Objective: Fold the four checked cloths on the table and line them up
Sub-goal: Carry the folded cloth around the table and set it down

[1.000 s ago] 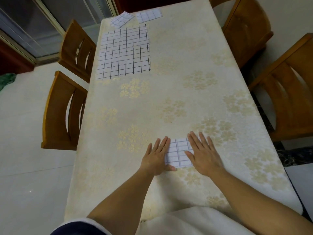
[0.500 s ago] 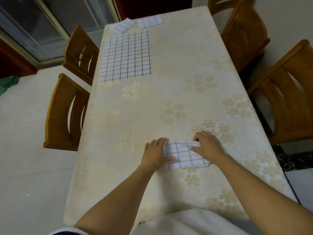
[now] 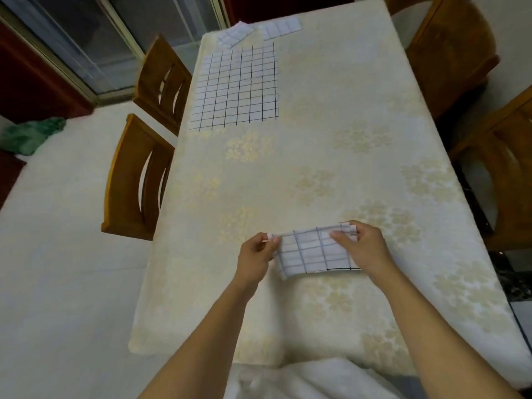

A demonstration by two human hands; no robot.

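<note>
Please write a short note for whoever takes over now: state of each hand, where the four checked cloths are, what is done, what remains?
Left hand and right hand each pinch a far corner of the held cloth, already folded, near the front edge of the table.
At the far edge lie the skewed folded cloth and the straight folded cloth.
The open cloth lies flat, far left.
Left to do: fold it, then line up all four.

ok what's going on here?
A person is folding checked cloths at a table. The left hand and right hand each pinch a far corner of a partly folded cloth near the table's near edge. An unfolded cloth lies flat at the far left; beyond it sit a tilted folded cloth and a second folded cloth.
</note>
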